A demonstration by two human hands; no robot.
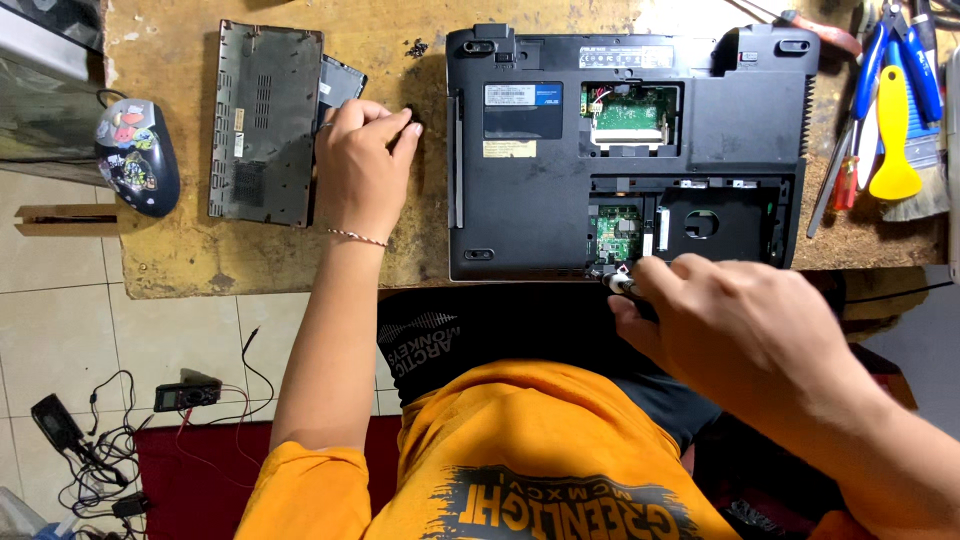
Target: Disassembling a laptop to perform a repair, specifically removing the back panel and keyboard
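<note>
Laptop (560, 200) upside down on surface (180, 250), bays exposed. Right hand (735, 325) closed around screwdriver (618, 284) at near edge. Left hand (362, 165) pinching small screw (414, 126) beside removed cover (262, 122).

Single head-worn view, straight down from above the counter (180, 260).
Looks steeply down past the wearer's own chest and lap at close, arm's-reach range; takes in the counter's near edge, an opened laptop (560, 210) at centre, tiled floor (60, 320) lower left. No second view to overlap.
</note>
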